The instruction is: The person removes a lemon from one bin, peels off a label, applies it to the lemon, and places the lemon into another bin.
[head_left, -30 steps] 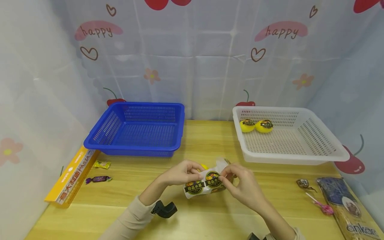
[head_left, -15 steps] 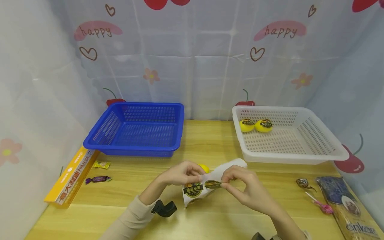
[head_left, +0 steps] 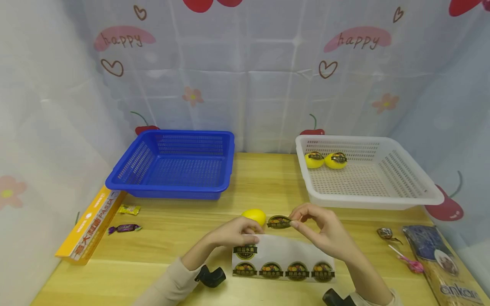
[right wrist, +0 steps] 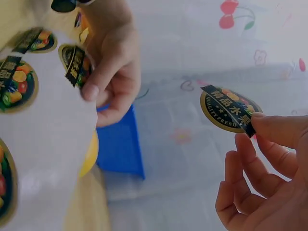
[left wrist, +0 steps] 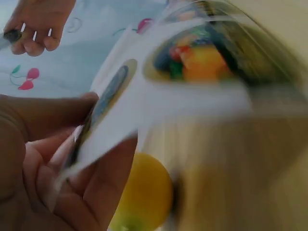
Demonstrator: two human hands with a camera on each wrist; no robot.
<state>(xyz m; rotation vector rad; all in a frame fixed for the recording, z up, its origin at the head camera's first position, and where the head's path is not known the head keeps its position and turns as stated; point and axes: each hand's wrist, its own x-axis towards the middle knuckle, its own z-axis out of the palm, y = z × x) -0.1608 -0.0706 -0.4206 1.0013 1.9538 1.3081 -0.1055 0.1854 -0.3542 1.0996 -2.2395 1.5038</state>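
Observation:
My left hand [head_left: 235, 231] pinches the upper left edge of a white sticker sheet [head_left: 285, 248], thumb on top. Several round black and gold fruit stickers stay on the sheet, most in a row along its near edge. Between the thumb and fingertips of my right hand [head_left: 319, 229] is one loose sticker [right wrist: 231, 109], held by its edge and apart from the sheet. A yellow lemon [head_left: 254, 216] lies on the table just beyond my left hand; in the left wrist view the lemon [left wrist: 147, 192] shows below the fingers.
A blue basket [head_left: 170, 187] stands back left. The white basket [head_left: 377, 202] at back right holds two stickered lemons [head_left: 336, 160]. On the left lie a pasta box [head_left: 89, 227] and two wrapped candies [head_left: 124, 228]; on the right, a lollipop [head_left: 413, 265] and a pasta bag [head_left: 444, 263].
The right hand has peeled one sticker off and lifted it away from the sheet. The sheet, curled before, now lies flatter toward the near side, and more of the lemon shows.

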